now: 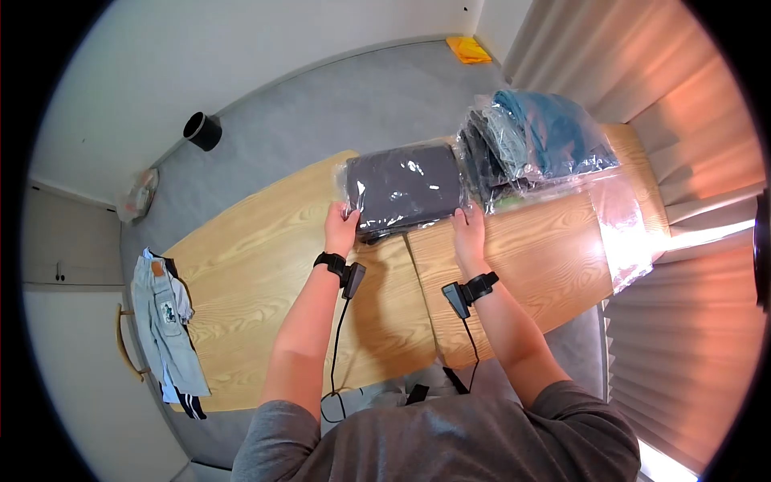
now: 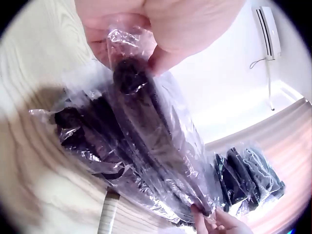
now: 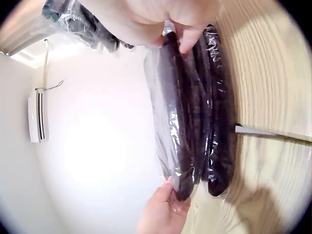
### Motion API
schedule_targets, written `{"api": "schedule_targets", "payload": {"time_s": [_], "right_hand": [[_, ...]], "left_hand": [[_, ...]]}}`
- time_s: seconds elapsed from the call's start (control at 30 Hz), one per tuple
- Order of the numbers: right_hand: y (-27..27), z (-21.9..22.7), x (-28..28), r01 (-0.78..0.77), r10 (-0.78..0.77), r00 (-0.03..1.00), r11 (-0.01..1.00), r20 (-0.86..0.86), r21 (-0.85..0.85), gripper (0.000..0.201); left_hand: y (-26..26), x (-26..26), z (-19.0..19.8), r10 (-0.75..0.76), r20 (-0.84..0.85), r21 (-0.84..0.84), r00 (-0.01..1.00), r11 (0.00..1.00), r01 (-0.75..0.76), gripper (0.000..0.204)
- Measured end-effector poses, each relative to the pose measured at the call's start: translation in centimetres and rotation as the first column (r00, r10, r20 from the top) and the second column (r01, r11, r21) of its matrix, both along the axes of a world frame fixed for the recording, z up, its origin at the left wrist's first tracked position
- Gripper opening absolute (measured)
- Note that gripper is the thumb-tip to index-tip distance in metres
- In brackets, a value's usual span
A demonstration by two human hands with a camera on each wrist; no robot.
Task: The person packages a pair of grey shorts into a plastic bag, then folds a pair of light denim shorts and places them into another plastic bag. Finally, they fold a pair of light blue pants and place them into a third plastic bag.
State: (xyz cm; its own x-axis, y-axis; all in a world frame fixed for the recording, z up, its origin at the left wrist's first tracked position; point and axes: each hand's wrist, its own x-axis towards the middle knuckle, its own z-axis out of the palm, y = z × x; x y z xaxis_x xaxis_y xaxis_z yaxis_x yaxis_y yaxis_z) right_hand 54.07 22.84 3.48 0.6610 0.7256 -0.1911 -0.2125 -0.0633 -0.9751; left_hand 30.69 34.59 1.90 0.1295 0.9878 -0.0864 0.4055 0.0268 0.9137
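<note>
A dark folded garment in a clear plastic bag [image 1: 405, 185] lies at the far side of the wooden table. My left hand [image 1: 341, 230] pinches its near left corner, thumb on top. At the near right corner, my right hand [image 1: 469, 234] grips the plastic edge between thumb and fingers. The left wrist view has the left hand [image 2: 165, 27] pinching the bag's gathered plastic. In the right wrist view, the held bag [image 3: 170, 97] is raised at its near edge over another dark bagged garment [image 3: 222, 122], which sits beneath it on the tabletop.
Several bagged garments [image 1: 554, 136] are piled at the right, with a loose plastic sheet [image 1: 622, 229] beside them. Light blue jeans [image 1: 165, 321] and other clothes hang over the table's left end. A seam [image 1: 422, 297] crosses the wooden table [image 1: 265, 241]. Curtains [image 1: 691, 104] stand right.
</note>
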Motion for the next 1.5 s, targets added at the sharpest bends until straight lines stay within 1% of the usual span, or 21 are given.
{"api": "schedule_targets", "payload": {"time_s": [0.1, 0.2, 0.23, 0.3, 0.37, 0.43, 0.53, 0.57, 0.6, 0.7, 0.77, 0.83, 0.93, 1.03, 1.13, 1.2, 1.27, 1.33, 1.4, 1.43, 1.5], "right_hand": [[0.1, 0.2, 0.3, 0.045, -0.032, 0.993, 0.992, -0.112, 0.120, 0.042], [0.6, -0.1, 0.6, 0.117, -0.084, 0.959, 0.987, -0.270, 0.109, 0.043], [0.2, -0.5, 0.7, 0.112, -0.080, 0.959, 0.988, -0.271, 0.107, 0.043], [-1.3, -1.2, 0.8, 0.111, -0.124, 0.949, 0.992, -0.290, -0.058, 0.045], [-4.0, -1.7, 0.8, 0.011, -0.048, 0.950, 0.993, -0.308, -0.120, 0.042], [-7.0, -2.2, 0.2, -0.119, 0.098, 0.941, 0.992, -0.323, -0.045, 0.034], [-10.5, -5.6, 0.0, -0.239, 0.197, 0.924, 0.966, -0.329, -0.093, 0.021], [-11.1, -4.5, -0.9, -0.228, 0.151, 0.906, 0.961, -0.397, -0.155, 0.024], [-11.5, -4.2, -1.6, -0.240, 0.137, 0.927, 0.932, -0.349, -0.271, 0.020], [-12.2, -1.3, -5.4, -0.211, 0.073, 0.922, 0.918, -0.380, -0.335, 0.012], [-12.5, -0.4, -7.6, -0.261, 0.131, 0.914, 0.915, -0.384, -0.309, 0.011], [-12.9, 0.5, -10.0, -0.299, 0.180, 0.907, 0.912, -0.380, -0.280, 0.011], [-13.3, 2.0, -13.9, -0.350, 0.246, 0.919, 0.869, -0.307, -0.349, 0.012], [-13.5, 3.4, -18.8, -0.417, 0.320, 0.899, 0.834, -0.300, -0.361, 0.010], [-13.5, 4.0, -23.1, -0.441, 0.348, 0.893, 0.800, -0.285, -0.406, 0.010], [-13.3, 4.3, -26.0, -0.452, 0.361, 0.889, 0.795, -0.282, -0.405, 0.010], [-12.9, 4.8, -28.6, -0.539, 0.458, 0.841, 0.742, -0.286, -0.399, 0.010], [-12.4, 5.2, -31.2, -0.564, 0.485, 0.826, 0.723, -0.288, -0.400, 0.010], [-12.0, 5.9, -33.6, -0.637, 0.578, 0.769, 0.657, -0.273, -0.404, 0.011], [-11.7, 5.5, -34.4, -0.684, 0.646, 0.720, 0.597, -0.255, -0.420, 0.011], [-11.2, 6.2, -36.9, -0.716, 0.673, 0.687, 0.564, -0.272, -0.412, 0.011]], "left_hand": [[-0.4, 0.3, 0.9, 0.007, 0.041, 0.022, 0.999, 1.000, -0.008, 0.025], [-0.4, 0.0, 0.9, -0.017, -0.078, -0.002, 0.997, 1.000, 0.017, 0.027], [-0.9, -0.1, 0.8, 0.027, -0.022, 0.018, 0.999, 0.999, -0.026, 0.030], [-1.4, -1.3, 0.3, 0.125, -0.045, 0.064, 0.991, 0.990, -0.122, 0.032], [-2.7, -3.8, 1.1, 0.226, -0.093, 0.080, 0.970, 0.972, -0.219, 0.035], [-4.3, -7.8, 1.0, 0.277, -0.157, 0.072, 0.948, 0.960, -0.269, 0.033], [-6.6, -17.0, -1.2, 0.368, -0.257, 0.114, 0.894, 0.930, -0.350, 0.031], [-7.5, -20.2, -1.8, 0.419, -0.313, 0.106, 0.852, 0.907, -0.407, 0.032], [-8.6, -23.0, -1.7, 0.464, -0.358, 0.100, 0.810, 0.882, -0.461, 0.033], [-11.7, -32.2, -1.6, 0.588, -0.448, 0.102, 0.673, 0.782, -0.615, 0.034], [-13.8, -37.6, -1.3, 0.638, -0.481, 0.064, 0.601, 0.709, -0.702, 0.034], [-15.7, -42.3, 0.0, 0.692, -0.560, 0.087, 0.456, 0.596, -0.798, 0.035], [-17.9, -49.7, -1.0, 0.742, -0.580, 0.153, 0.338, 0.506, -0.849, 0.039], [-19.6, -54.5, 0.6, 0.688, -0.671, 0.151, 0.277, 0.492, -0.857, 0.041], [-21.0, -57.8, 0.0, 0.640, -0.706, 0.116, 0.302, 0.526, -0.843, 0.043], [-21.7, -59.5, -2.5, 0.647, -0.713, 0.192, 0.269, 0.550, -0.813, 0.037], [-21.6, -60.6, -2.5, 0.582, -0.749, 0.152, 0.318, 0.618, -0.771, 0.029], [-21.2, -61.7, -3.1, 0.584, -0.744, 0.154, 0.326, 0.623, -0.767, 0.024], [-20.8, -62.6, -2.4, 0.561, -0.713, 0.180, 0.420, 0.726, -0.663, 0.018], [-20.4, -62.8, -1.4, 0.566, -0.709, 0.185, 0.420, 0.725, -0.663, 0.018], [-19.3, -61.7, 1.9, 0.712, -0.418, 0.515, 0.564, 0.697, -0.498, 0.010]]}}
